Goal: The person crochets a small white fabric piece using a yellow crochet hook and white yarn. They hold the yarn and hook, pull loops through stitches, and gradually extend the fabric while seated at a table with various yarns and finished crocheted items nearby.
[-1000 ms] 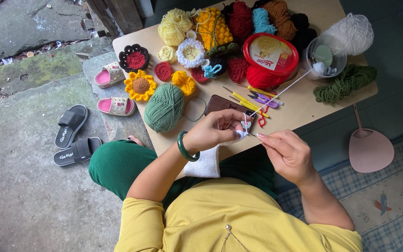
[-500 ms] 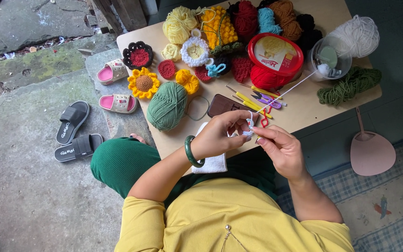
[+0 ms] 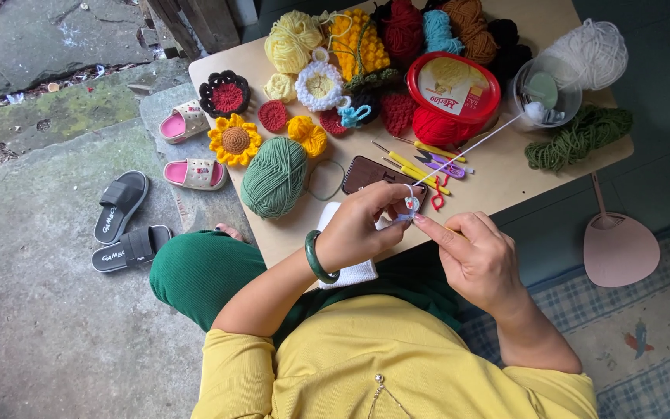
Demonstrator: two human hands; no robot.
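Observation:
My left hand (image 3: 366, 225), with a green bangle on its wrist, pinches a small white crochet piece (image 3: 410, 204) just above the near edge of the low wooden table (image 3: 505, 178). My right hand (image 3: 478, 256) is closed around a crochet hook whose tip meets that piece; the hook itself is mostly hidden by the fingers. A white yarn strand (image 3: 467, 149) runs from the piece up to a clear bowl (image 3: 546, 93) at the table's right. A white crocheted cloth (image 3: 350, 271) lies under my left wrist.
A green yarn ball (image 3: 274, 177), a sunflower crochet (image 3: 235, 140), other crochet flowers, yarn skeins, a red-lidded tub (image 3: 453, 87), coloured hooks (image 3: 420, 159) and a dark phone (image 3: 370, 172) crowd the table. Sandals (image 3: 122, 206) lie on the concrete at left. A pink fan (image 3: 620, 248) rests right.
My hands have stayed together at the table's near edge, the right hand shifting a little closer to the left. The view has drifted slightly.

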